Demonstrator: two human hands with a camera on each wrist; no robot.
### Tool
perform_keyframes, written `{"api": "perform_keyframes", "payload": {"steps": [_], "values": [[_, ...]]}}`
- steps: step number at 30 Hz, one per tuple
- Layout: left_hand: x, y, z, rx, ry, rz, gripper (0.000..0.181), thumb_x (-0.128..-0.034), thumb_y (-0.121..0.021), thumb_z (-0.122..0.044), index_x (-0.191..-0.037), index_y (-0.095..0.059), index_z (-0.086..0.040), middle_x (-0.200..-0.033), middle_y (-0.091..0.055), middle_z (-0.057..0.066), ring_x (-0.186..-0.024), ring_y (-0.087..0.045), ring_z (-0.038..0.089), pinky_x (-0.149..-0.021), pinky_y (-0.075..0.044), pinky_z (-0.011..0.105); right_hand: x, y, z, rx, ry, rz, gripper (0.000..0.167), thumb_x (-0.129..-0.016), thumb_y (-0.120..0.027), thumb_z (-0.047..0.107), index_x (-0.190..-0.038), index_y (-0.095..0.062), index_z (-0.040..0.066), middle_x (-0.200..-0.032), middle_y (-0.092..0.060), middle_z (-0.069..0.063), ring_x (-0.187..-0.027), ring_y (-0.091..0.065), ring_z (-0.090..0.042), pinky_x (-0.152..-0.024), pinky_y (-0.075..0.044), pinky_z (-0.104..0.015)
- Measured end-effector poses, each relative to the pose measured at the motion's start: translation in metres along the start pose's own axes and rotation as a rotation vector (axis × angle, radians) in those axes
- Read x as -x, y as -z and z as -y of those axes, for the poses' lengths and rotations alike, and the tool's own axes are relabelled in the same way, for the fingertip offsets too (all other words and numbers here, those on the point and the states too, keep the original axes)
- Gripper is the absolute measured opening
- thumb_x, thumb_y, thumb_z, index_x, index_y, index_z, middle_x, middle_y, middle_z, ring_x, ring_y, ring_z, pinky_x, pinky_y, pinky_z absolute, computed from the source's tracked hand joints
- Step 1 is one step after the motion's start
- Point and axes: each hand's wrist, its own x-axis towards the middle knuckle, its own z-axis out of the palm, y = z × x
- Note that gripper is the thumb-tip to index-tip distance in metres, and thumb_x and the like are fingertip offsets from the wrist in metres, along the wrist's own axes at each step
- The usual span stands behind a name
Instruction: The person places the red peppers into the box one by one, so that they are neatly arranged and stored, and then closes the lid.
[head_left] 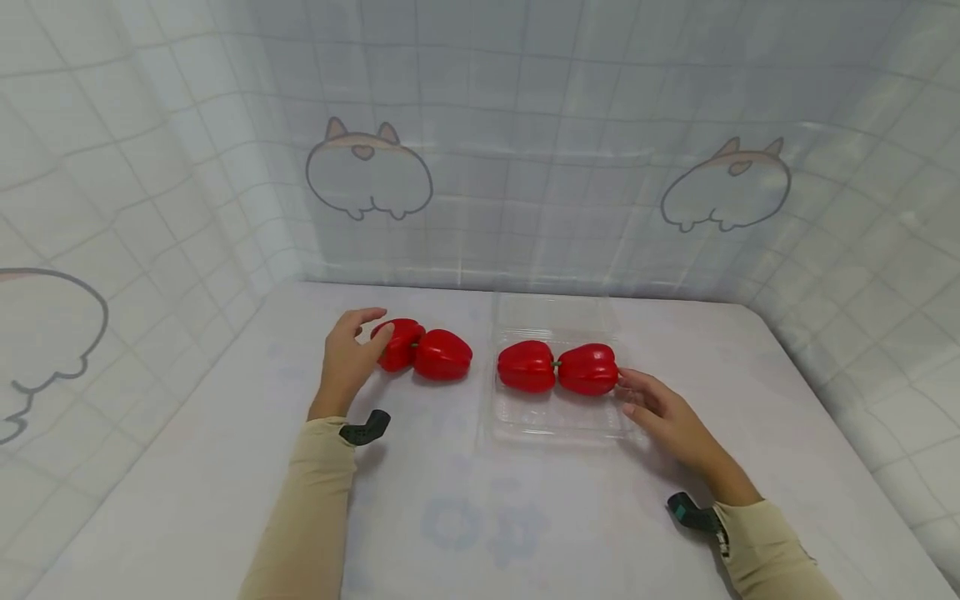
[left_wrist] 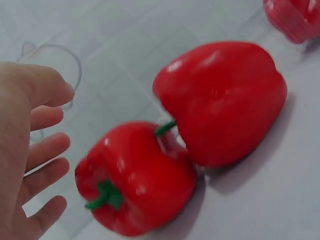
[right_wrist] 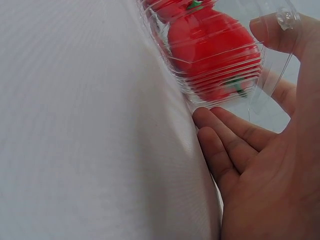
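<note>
Two red bell peppers, the left one (head_left: 399, 348) and its neighbour (head_left: 444, 356), lie on the table left of a clear plastic clamshell box (head_left: 555, 418). My left hand (head_left: 351, 354) hovers at the outer side of the left pepper, fingers loosely bent; the left wrist view shows a gap between them. Inside the box two more red bell peppers, one at left (head_left: 527, 367) and one at right (head_left: 588, 370), lie with stems toward each other. At the box's right wall is my right hand (head_left: 671, 421), fingers relaxed, thumb near the rim; contact is hard to tell.
The box's open lid (head_left: 553, 313) lies back toward the rear edge of the white table (head_left: 420, 533). A pale gridded curtain (head_left: 495, 167) with animal drawings hangs behind and along both sides. Each wrist carries a dark strapped device, one left (head_left: 366, 428), one right (head_left: 693, 513).
</note>
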Motion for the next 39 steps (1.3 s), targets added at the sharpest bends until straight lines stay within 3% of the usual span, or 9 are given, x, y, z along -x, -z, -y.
{"api": "perform_keyframes", "payload": {"steps": [4, 8, 15, 19, 23, 30, 39], "values": [[0.000, 0.002, 0.012, 0.002, 0.043, 0.024, 0.049, -0.0985, -0.062, -0.039, -0.140, -0.056, -0.013, -0.141, -0.052, 0.009, -0.132, -0.045, 0.032, -0.109, -0.039, 0.054, 0.000, 0.000, 0.000, -0.011, 0.010, 0.004, 0.056, -0.100, -0.062, 0.019, -0.152, -0.041, 0.015, -0.145, -0.052, -0.012, -0.131, -0.052, -0.033, -0.096, -0.041, -0.014], [-0.001, 0.002, 0.020, 0.009, 0.105, 0.093, 0.062, -0.0958, -0.064, -0.046, -0.146, -0.048, -0.013, -0.146, -0.046, 0.009, -0.135, -0.041, 0.031, -0.110, -0.037, 0.053, 0.000, 0.000, 0.000, -0.015, 0.016, 0.005, 0.056, -0.100, -0.062, 0.018, -0.152, -0.041, 0.014, -0.145, -0.053, -0.012, -0.131, -0.053, -0.033, -0.097, -0.041, -0.014], [-0.002, 0.001, 0.022, -0.018, 0.210, 0.212, 0.095, -0.0865, -0.066, -0.063, -0.158, -0.026, -0.016, -0.154, -0.037, 0.015, -0.139, -0.035, 0.036, -0.109, -0.037, 0.058, 0.000, 0.000, -0.002, -0.009, 0.017, -0.007, 0.056, -0.101, -0.061, 0.017, -0.152, -0.041, 0.014, -0.145, -0.052, -0.013, -0.130, -0.053, -0.033, -0.096, -0.041, -0.013], [-0.002, 0.003, 0.024, -0.029, 0.257, 0.264, 0.105, -0.0840, -0.069, -0.064, -0.161, -0.015, -0.019, -0.157, -0.032, 0.016, -0.141, -0.033, 0.039, -0.109, -0.036, 0.060, 0.000, -0.001, -0.001, -0.024, 0.041, -0.013, 0.055, -0.100, -0.062, 0.015, -0.151, -0.042, 0.011, -0.143, -0.054, -0.015, -0.128, -0.055, -0.035, -0.096, -0.043, -0.014], [0.000, 0.003, 0.026, -0.011, 0.269, 0.292, 0.103, -0.0854, -0.072, -0.057, -0.161, -0.015, -0.018, -0.158, -0.031, 0.016, -0.141, -0.033, 0.039, -0.109, -0.036, 0.059, -0.001, -0.002, 0.000, -0.022, 0.058, -0.012, 0.055, -0.100, -0.062, 0.014, -0.151, -0.042, 0.010, -0.141, -0.055, -0.017, -0.126, -0.055, -0.036, -0.096, -0.043, -0.014], [0.003, -0.002, 0.030, -0.018, 0.227, 0.295, 0.093, -0.0863, -0.075, -0.048, -0.158, -0.025, -0.015, -0.155, -0.036, 0.014, -0.139, -0.034, 0.037, -0.107, -0.040, 0.058, -0.001, 0.000, 0.000, -0.027, 0.051, -0.012, 0.054, -0.100, -0.062, 0.015, -0.151, -0.042, 0.010, -0.142, -0.054, -0.017, -0.127, -0.054, -0.037, -0.095, -0.043, -0.013], [0.006, -0.005, 0.034, -0.065, 0.260, 0.279, 0.096, -0.0874, -0.072, -0.053, -0.159, -0.023, -0.011, -0.156, -0.036, 0.018, -0.139, -0.036, 0.040, -0.109, -0.036, 0.060, -0.001, 0.000, -0.001, -0.035, 0.048, -0.010, 0.054, -0.100, -0.062, 0.015, -0.150, -0.043, 0.011, -0.141, -0.055, -0.014, -0.127, -0.054, -0.032, -0.096, -0.043, -0.014]]}}
